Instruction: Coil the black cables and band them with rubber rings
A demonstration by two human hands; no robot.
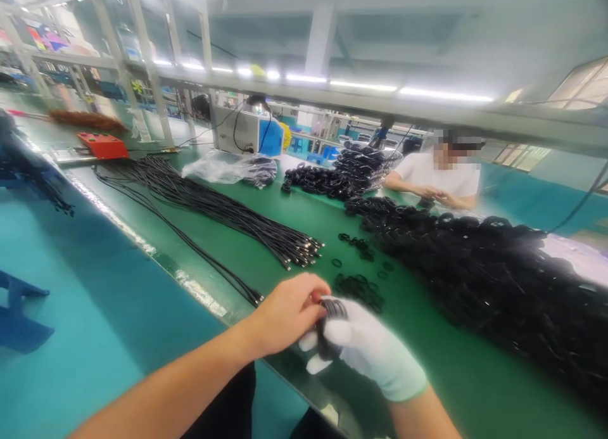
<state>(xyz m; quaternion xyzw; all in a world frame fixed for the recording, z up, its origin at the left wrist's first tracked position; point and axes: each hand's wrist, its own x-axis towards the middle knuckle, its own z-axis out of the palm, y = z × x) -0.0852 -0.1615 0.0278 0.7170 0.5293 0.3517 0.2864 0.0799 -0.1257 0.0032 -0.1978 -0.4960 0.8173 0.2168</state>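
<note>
In a white glove, my right hand (pixel 375 344) is wrapped around a small coiled black cable (pixel 327 345). My bare left hand (pixel 289 312) pinches at the upper end of that coil, thumb and fingertips pressed together; glove and fingers hide part of it. A pile of small black rings (pixel 358 290) lies on the green table (pixel 456 369) just beyond my hands. Left of them stretches a long bundle of straight black cables (pixel 228 214), its metal connector ends pointing toward me. A few separate cables (pixel 204 255) run along the table's near edge.
A large heap of coiled black cables (pixel 475 280) covers the right side. Across the table, a person in a white shirt (pixel 413 170) works with both hands. A clear plastic bag (pixel 213 168), a white-and-blue machine (pixel 247 132) and a red box (pixel 102 146) stand farther back.
</note>
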